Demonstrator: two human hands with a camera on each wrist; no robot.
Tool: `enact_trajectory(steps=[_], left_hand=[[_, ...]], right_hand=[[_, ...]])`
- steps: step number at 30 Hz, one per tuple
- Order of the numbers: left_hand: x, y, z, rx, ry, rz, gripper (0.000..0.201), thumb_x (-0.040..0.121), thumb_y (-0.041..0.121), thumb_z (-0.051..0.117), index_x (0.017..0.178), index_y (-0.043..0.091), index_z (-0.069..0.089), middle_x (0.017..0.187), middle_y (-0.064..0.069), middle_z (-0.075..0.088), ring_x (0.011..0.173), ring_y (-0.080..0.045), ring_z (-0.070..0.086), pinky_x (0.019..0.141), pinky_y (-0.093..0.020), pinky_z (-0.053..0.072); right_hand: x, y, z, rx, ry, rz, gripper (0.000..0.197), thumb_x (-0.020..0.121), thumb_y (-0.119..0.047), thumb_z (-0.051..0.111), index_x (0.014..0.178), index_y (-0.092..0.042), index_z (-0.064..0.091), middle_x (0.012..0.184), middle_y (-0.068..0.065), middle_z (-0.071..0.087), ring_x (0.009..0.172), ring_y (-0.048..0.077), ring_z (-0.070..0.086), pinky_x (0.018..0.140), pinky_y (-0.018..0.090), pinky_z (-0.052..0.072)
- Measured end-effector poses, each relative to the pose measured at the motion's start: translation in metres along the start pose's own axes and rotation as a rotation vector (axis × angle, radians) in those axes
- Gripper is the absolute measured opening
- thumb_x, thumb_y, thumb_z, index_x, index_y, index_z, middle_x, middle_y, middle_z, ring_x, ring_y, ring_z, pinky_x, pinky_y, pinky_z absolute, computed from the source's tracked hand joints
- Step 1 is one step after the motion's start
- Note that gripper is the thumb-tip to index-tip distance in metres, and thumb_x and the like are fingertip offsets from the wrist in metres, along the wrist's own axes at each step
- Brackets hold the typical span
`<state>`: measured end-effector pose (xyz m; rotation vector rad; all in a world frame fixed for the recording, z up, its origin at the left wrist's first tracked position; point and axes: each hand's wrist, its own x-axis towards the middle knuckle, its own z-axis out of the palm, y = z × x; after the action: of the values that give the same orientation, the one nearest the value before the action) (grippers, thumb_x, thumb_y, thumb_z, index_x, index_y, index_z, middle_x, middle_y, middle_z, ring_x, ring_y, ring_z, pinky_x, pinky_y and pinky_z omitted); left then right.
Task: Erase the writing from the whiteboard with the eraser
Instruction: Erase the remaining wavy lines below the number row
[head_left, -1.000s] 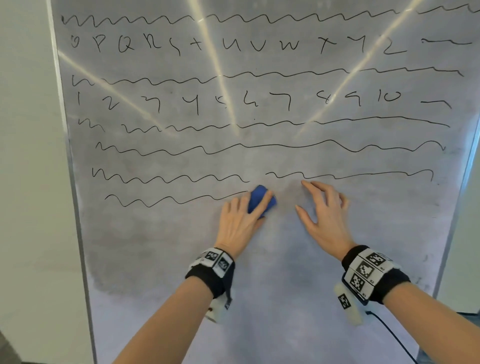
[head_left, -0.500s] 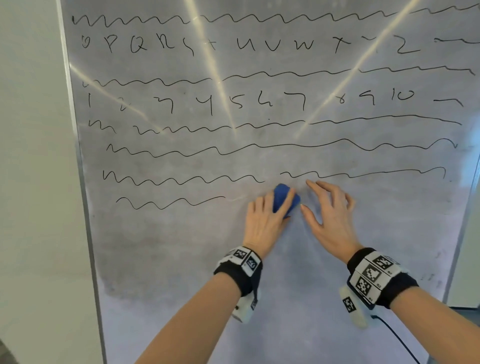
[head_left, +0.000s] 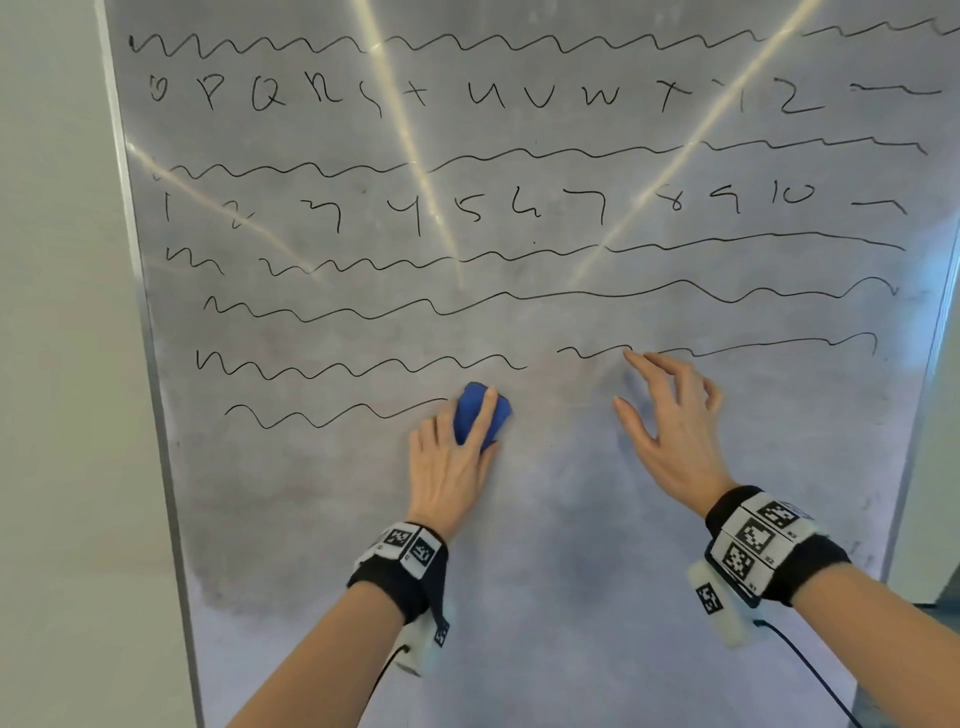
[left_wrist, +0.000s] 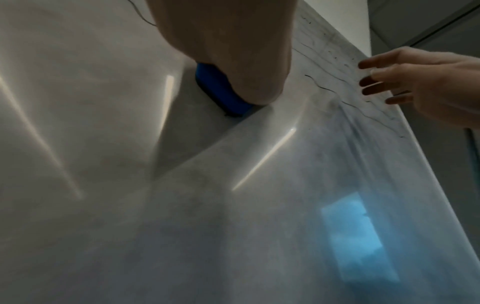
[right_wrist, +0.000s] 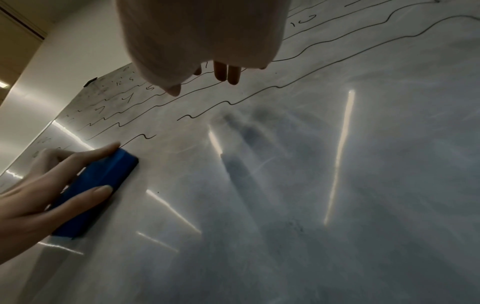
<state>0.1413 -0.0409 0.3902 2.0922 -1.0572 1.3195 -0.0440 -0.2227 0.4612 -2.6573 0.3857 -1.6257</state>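
Observation:
The whiteboard (head_left: 571, 545) carries black letters, numbers and wavy lines over its upper part; its lower part is wiped grey. My left hand (head_left: 449, 467) grips a blue eraser (head_left: 467, 410) flat against the board, at the right end of the lowest wavy line (head_left: 332, 415). The right wrist view shows thumb and fingers round the eraser (right_wrist: 98, 189). My right hand (head_left: 670, 421) is open with spread fingers, its fingertips at the line above (head_left: 753, 345); it holds nothing. The left wrist view shows the eraser (left_wrist: 218, 90) under my palm and the right hand (left_wrist: 428, 86) beside the board.
The board's metal frame (head_left: 156, 415) runs down the left side, with a plain wall (head_left: 62, 364) beyond it. The right frame edge (head_left: 930, 364) stands close to my right arm. Light streaks glare across the board.
The left hand slid the eraser right, wiping off the right end of the lowest line, then back left to the line's shortened end. The right hand stayed roughly in place.

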Motion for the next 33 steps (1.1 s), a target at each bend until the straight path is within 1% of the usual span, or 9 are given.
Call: enact_trajectory(steps=[7, 11, 14, 19, 21, 24, 26, 30, 33], left_hand=[[0.038, 0.073, 0.013, -0.06, -0.033, 0.217, 0.053, 0.092, 0.038, 0.042, 0.144, 0.027, 0.042, 0.114, -0.012, 0.045, 0.075, -0.027, 0.047, 0.064, -0.036, 0.039], [0.037, 0.058, 0.01, -0.029, -0.027, 0.338, 0.05, 0.094, 0.035, 0.044, 0.143, 0.029, 0.042, 0.117, -0.01, 0.051, 0.077, -0.026, 0.046, 0.065, -0.037, 0.038], [0.026, 0.015, -0.001, 0.004, -0.026, 0.302, 0.053, 0.093, 0.033, 0.046, 0.145, 0.032, 0.037, 0.116, -0.01, 0.049, 0.079, -0.028, 0.044, 0.067, -0.038, 0.037], [-0.01, -0.062, -0.021, 0.069, -0.028, 0.145, 0.053, 0.094, 0.036, 0.048, 0.145, 0.03, 0.036, 0.12, -0.013, 0.046, 0.085, -0.029, 0.044, 0.069, -0.039, 0.039], [-0.021, -0.075, -0.023, 0.064, -0.048, 0.074, 0.054, 0.093, 0.037, 0.048, 0.145, 0.028, 0.035, 0.122, -0.015, 0.044, 0.084, -0.03, 0.044, 0.07, -0.04, 0.041], [-0.024, -0.062, -0.019, 0.017, -0.061, -0.049, 0.055, 0.093, 0.038, 0.046, 0.145, 0.025, 0.034, 0.124, -0.017, 0.043, 0.085, -0.031, 0.045, 0.071, -0.041, 0.042], [-0.017, -0.036, -0.016, 0.001, -0.066, -0.021, 0.055, 0.092, 0.037, 0.045, 0.145, 0.026, 0.035, 0.123, -0.016, 0.042, 0.082, -0.031, 0.047, 0.071, -0.039, 0.039], [-0.001, 0.017, -0.01, -0.001, -0.09, 0.179, 0.054, 0.094, 0.033, 0.042, 0.146, 0.029, 0.034, 0.118, -0.012, 0.046, 0.08, -0.028, 0.045, 0.066, -0.037, 0.037], [0.005, 0.012, -0.012, 0.028, -0.069, 0.215, 0.053, 0.094, 0.033, 0.044, 0.146, 0.031, 0.034, 0.121, -0.011, 0.046, 0.08, -0.028, 0.047, 0.067, -0.038, 0.039]], right_hand=[[-0.011, -0.005, 0.0, -0.04, -0.002, 0.014, 0.049, 0.093, -0.041, 0.042, 0.136, -0.018, 0.046, 0.128, 0.006, 0.049, 0.118, 0.021, 0.048, 0.1, 0.045, 0.027], [-0.021, -0.017, 0.009, -0.051, -0.014, 0.034, 0.048, 0.094, -0.043, 0.04, 0.136, -0.02, 0.045, 0.127, 0.005, 0.049, 0.118, 0.019, 0.047, 0.1, 0.041, 0.025], [-0.023, -0.029, 0.021, -0.039, -0.035, 0.036, 0.048, 0.094, -0.043, 0.041, 0.136, -0.022, 0.044, 0.127, 0.005, 0.049, 0.116, 0.021, 0.049, 0.099, 0.04, 0.026], [-0.015, -0.05, 0.032, 0.026, -0.047, -0.014, 0.047, 0.093, -0.041, 0.042, 0.136, -0.021, 0.044, 0.126, 0.006, 0.049, 0.115, 0.02, 0.047, 0.1, 0.039, 0.023], [-0.011, -0.053, 0.032, 0.043, -0.045, -0.019, 0.047, 0.093, -0.041, 0.042, 0.136, -0.02, 0.044, 0.126, 0.006, 0.049, 0.114, 0.02, 0.046, 0.1, 0.038, 0.021], [-0.009, -0.056, 0.031, 0.064, -0.055, -0.015, 0.047, 0.094, -0.041, 0.041, 0.136, -0.021, 0.044, 0.127, 0.007, 0.048, 0.116, 0.021, 0.046, 0.101, 0.04, 0.022], [-0.008, -0.059, 0.03, 0.082, -0.058, -0.021, 0.047, 0.094, -0.04, 0.041, 0.136, -0.02, 0.044, 0.127, 0.007, 0.048, 0.116, 0.022, 0.047, 0.101, 0.042, 0.023], [-0.005, -0.059, 0.026, 0.09, -0.048, -0.058, 0.048, 0.094, -0.04, 0.042, 0.136, -0.018, 0.045, 0.127, 0.007, 0.048, 0.117, 0.02, 0.047, 0.099, 0.042, 0.026], [0.0, -0.048, 0.019, 0.093, -0.029, -0.068, 0.047, 0.094, -0.039, 0.042, 0.136, -0.019, 0.045, 0.127, 0.006, 0.048, 0.119, 0.018, 0.045, 0.1, 0.042, 0.026]])
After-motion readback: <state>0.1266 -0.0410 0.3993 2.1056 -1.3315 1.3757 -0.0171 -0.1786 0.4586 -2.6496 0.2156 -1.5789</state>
